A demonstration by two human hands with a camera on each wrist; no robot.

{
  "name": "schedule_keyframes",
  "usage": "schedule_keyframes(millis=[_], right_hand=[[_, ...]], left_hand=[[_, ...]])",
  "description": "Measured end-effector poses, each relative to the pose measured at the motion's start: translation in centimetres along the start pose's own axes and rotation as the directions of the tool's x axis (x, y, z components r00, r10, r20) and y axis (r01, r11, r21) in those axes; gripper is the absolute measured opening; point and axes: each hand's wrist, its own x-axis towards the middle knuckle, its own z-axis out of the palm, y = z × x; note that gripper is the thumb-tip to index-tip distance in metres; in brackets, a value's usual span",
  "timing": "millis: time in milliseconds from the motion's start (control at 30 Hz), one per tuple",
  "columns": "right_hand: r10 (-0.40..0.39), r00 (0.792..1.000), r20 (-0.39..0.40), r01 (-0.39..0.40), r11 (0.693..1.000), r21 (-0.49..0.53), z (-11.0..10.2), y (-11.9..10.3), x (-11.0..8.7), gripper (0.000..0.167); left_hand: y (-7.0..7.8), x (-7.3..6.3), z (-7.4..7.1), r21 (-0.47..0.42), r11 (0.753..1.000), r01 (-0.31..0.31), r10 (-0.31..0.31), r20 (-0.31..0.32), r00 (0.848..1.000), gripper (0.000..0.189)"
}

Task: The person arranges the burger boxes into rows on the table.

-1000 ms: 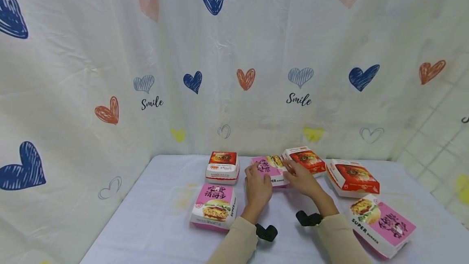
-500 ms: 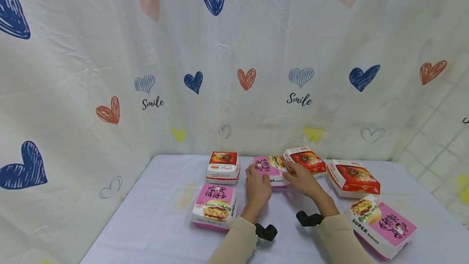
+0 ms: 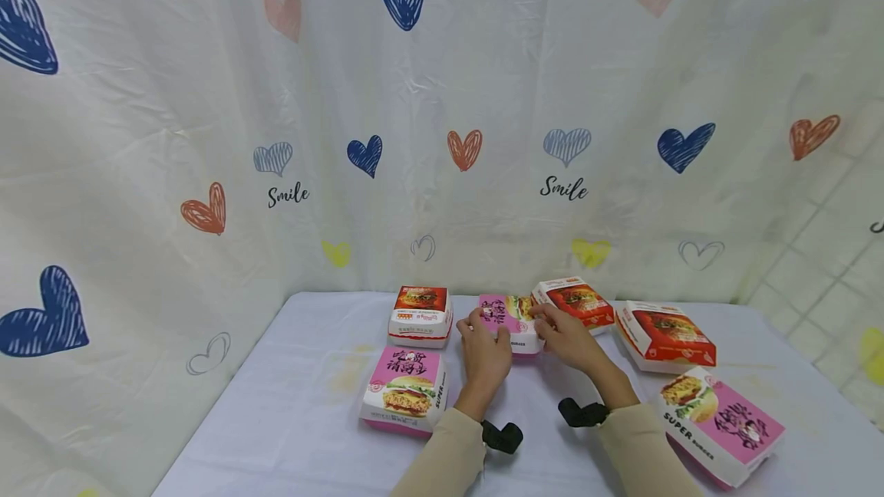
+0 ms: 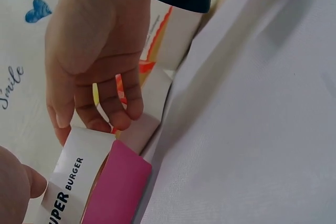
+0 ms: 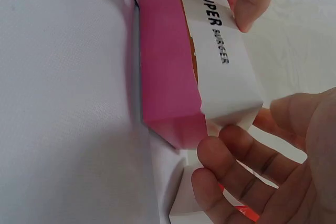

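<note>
A pink-and-white burger box (image 3: 509, 316) sits at the back middle of the table, one hand at each end. My left hand (image 3: 486, 353) grips its left end; in the left wrist view several fingers curl at the end wall. At the opposite end my right hand (image 3: 570, 339) holds the box, fingers bent against the side and thumb near the top edge in the right wrist view. "SUPER BURGER" is printed on the front flap, above a pink lower wall. Close behind my right hand is a red-and-white burger box (image 3: 578, 301).
To the left stand a red-and-white burger box (image 3: 419, 314) and a pink one (image 3: 404, 390) nearer me. On the right are another red box (image 3: 668, 334) and a pink box (image 3: 721, 424). A heart-print curtain (image 3: 483, 60) hangs behind the white-covered table (image 3: 290, 405).
The pink box between my hands has shifted very slightly to the right, and my left fingers moved a little with it. The other boxes have stayed in place.
</note>
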Motion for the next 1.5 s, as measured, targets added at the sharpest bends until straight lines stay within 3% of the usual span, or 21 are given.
schedule_keyframes(millis=[333, 700, 1067, 1267, 1500], right_hand=[[-0.004, 1.000, 0.027, 0.003, 0.999, 0.042, 0.11, 0.18, 0.03, 0.033], [0.026, 0.998, 0.050, -0.027, 0.999, 0.022, 0.17, 0.27, -0.16, 0.041], [0.027, 0.996, 0.086, -0.028, 1.000, 0.004, 0.02, 0.24, -0.17, 0.056], [0.029, 0.994, 0.109, -0.029, 1.000, -0.009, -0.06, 0.09, -0.23, 0.066], [0.014, 0.995, 0.103, -0.012, 1.000, -0.027, 0.00, 0.31, -0.18, 0.065]], left_hand=[[0.21, 0.02, -0.12, -0.045, 0.998, 0.038, -0.036, 0.050, 0.998, 0.064], [0.44, -0.33, 0.15, 0.024, 0.999, 0.041, -0.041, -0.032, 0.999, 0.068], [0.05, -0.09, 0.24, 0.039, 0.999, 0.001, -0.001, -0.016, 1.000, 0.061], [-0.14, -0.02, 0.27, 0.015, 0.999, -0.038, 0.039, -0.038, 0.999, 0.052], [-0.22, -0.06, 0.35, -0.004, 1.000, -0.025, 0.024, -0.043, 0.999, 0.051]])
